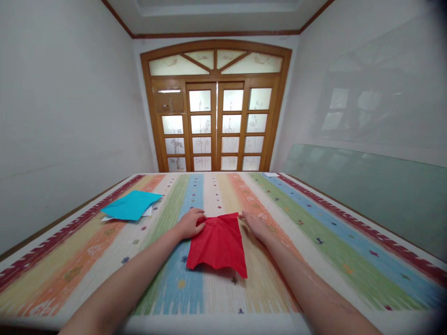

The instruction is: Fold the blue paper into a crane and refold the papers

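Observation:
A square sheet of red paper (220,244), marked with fold creases, lies in front of me, its near edge wavy and lifted a little off the cloth. At its far left corner my left hand (188,224) grips it, thumb over the paper and fingers curled at the edge. My right hand (254,225) pinches the far right corner with its fingertips; part of those fingers is hidden. Both forearms reach in from the near edge.
A striped tablecloth (167,270) covers the table. Blue paper (132,205) lies on white paper (148,212) at the left. A small white piece (271,175) sits at the far edge. Beyond are wooden glass-paned doors (216,125); a glass panel (363,186) leans on the right.

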Motion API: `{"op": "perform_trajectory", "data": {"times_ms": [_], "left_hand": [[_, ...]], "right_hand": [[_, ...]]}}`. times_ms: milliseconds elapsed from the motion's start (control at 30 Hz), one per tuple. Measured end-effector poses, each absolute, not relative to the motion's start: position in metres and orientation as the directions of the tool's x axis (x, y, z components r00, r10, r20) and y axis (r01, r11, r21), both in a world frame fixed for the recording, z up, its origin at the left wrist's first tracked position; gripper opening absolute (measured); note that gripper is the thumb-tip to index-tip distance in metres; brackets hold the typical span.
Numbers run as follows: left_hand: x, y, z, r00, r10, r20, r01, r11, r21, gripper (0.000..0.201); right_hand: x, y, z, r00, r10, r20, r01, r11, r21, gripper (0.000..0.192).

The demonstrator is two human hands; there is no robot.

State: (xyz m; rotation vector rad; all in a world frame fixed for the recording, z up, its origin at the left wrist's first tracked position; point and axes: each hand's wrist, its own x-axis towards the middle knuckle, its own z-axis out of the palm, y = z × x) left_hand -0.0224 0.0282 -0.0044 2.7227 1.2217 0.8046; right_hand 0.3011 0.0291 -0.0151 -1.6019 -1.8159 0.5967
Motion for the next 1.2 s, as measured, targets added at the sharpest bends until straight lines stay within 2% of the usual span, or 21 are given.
{"op": "perform_trajectory", "data": {"times_ms": [133, 233, 300, 433, 600, 867, 967, 1067, 1200], "left_hand": [[-0.012, 0.009, 0.007, 0.497, 0.732, 0.466, 0.748, -0.634, 0.198, 0.020], [0.005, -0.008, 0.020, 0.477, 0.735, 0.482, 0.776, -0.609, 0.160, 0.039], [0.017, -0.021, 0.027, 0.554, 0.703, 0.446, 0.736, -0.664, 0.133, 0.041], [0.028, -0.043, 0.035, 0.735, 0.591, 0.331, 0.592, -0.798, 0.109, 0.038], [0.018, -0.055, 0.041, 0.768, 0.568, 0.296, 0.555, -0.821, 0.135, 0.042], [0.015, -0.054, 0.034, 0.803, 0.547, 0.237, 0.517, -0.837, 0.180, 0.056], [0.014, -0.052, 0.028, 0.810, 0.544, 0.218, 0.512, -0.838, 0.191, 0.061], [0.012, -0.050, 0.027, 0.808, 0.546, 0.224, 0.511, -0.837, 0.195, 0.062], [0.012, -0.048, 0.029, 0.784, 0.561, 0.266, 0.519, -0.827, 0.215, 0.045]], "right_hand": [[0.294, 0.018, -0.008, -0.108, 0.982, 0.157, 0.668, 0.189, -0.720, 0.065], [0.285, 0.008, -0.001, -0.161, 0.975, 0.152, 0.616, 0.220, -0.757, 0.068], [0.279, 0.001, 0.003, -0.219, 0.960, 0.173, 0.569, 0.270, -0.777, 0.067], [0.271, -0.008, 0.007, -0.261, 0.941, 0.213, 0.575, 0.329, -0.749, 0.050], [0.268, -0.012, 0.006, -0.298, 0.925, 0.237, 0.576, 0.372, -0.728, 0.026], [0.260, -0.008, -0.002, -0.242, 0.926, 0.289, 0.634, 0.377, -0.676, 0.009], [0.257, -0.008, -0.004, -0.238, 0.912, 0.334, 0.658, 0.404, -0.635, 0.013], [0.254, -0.010, -0.005, -0.305, 0.867, 0.395, 0.616, 0.496, -0.612, 0.027], [0.250, -0.014, -0.005, -0.439, 0.788, 0.432, 0.588, 0.616, -0.525, 0.037]]}}
